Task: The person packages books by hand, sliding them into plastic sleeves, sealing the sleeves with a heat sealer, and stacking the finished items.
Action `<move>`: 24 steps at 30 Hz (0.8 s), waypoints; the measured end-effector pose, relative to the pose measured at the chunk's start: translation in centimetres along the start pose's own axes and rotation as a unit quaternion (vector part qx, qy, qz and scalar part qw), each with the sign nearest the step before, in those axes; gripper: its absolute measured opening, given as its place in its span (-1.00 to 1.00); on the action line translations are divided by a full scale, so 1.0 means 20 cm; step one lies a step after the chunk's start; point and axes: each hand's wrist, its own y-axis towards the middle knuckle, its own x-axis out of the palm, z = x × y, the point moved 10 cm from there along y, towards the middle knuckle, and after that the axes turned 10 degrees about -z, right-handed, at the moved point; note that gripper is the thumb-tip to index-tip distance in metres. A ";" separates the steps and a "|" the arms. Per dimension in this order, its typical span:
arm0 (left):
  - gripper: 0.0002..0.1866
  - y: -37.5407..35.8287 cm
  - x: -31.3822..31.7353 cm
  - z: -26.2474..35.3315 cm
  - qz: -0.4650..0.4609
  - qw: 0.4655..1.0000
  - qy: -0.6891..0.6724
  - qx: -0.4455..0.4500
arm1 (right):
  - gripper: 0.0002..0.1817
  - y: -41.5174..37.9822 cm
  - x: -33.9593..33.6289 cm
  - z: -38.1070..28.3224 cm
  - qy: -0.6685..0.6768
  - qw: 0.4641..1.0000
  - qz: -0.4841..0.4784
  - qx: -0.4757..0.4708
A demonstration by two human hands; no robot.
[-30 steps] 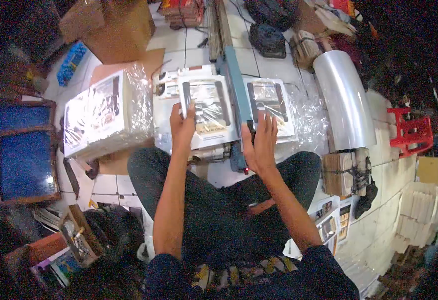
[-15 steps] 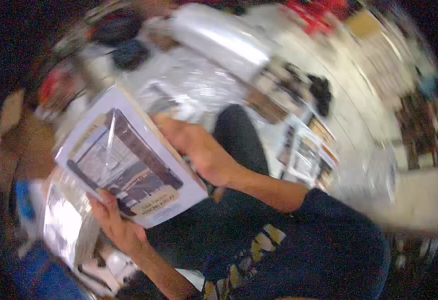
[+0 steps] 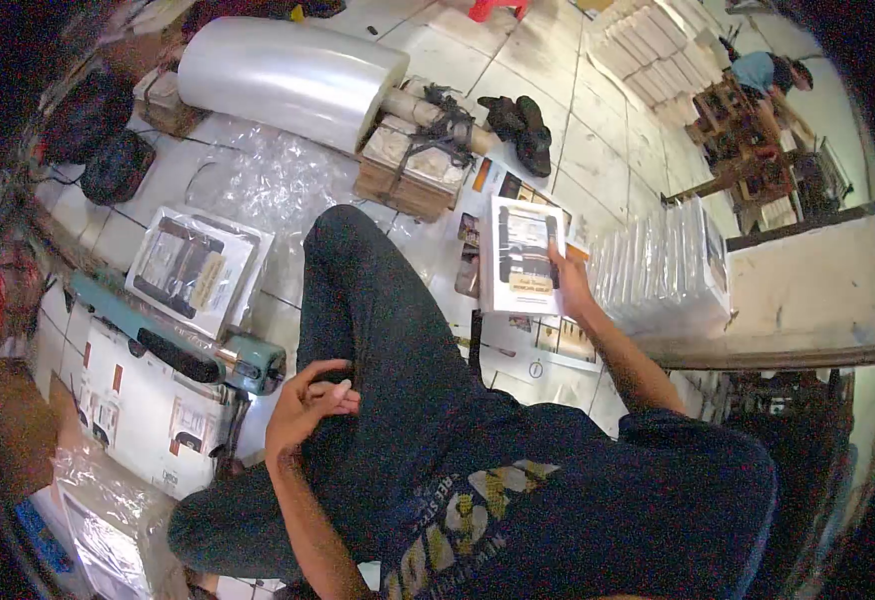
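Note:
My right hand [image 3: 574, 282] grips a white paperback book [image 3: 525, 290] by its right edge, the cover facing up. It is over printed sheets, close to a row of plastic-wrapped books [image 3: 658, 262]. My left hand [image 3: 306, 408] is by my bent leg, its fingers loosely curled and apart, with nothing visible in them. Left of that hand stands a long teal bar sealer [image 3: 163, 335]. Beyond the sealer, another book [image 3: 186, 262] with the same cover lies in loose clear plastic.
A large roll of clear film [image 3: 293, 82] lies at the back, near a tied bundle [image 3: 413, 165] and black sandals [image 3: 520, 130]. Loose plastic [image 3: 278, 165] covers some floor tiles. Another person [image 3: 770, 75] is at the far right. A wooden board [image 3: 808, 280] stands at right.
The book was in both hands at the left. My right hand has carried it right, towards the wrapped books; my left hand has let go and is by my leg. The view has turned.

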 end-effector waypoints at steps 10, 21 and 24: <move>-0.50 0.01 -0.04 0.01 0.021 0.999 -0.028 0.019 | -0.59 -0.17 0.69 -0.62 -0.541 0.750 0.182 -0.335; -0.50 -0.01 -0.08 -0.08 0.070 0.996 -0.056 0.019 | -0.59 0.06 2.51 -0.53 -0.311 0.875 -0.211 -0.305; -0.49 0.00 -0.08 -0.03 0.060 0.996 -0.051 0.048 | -0.61 0.19 2.52 -0.43 -0.329 0.884 -0.207 -0.259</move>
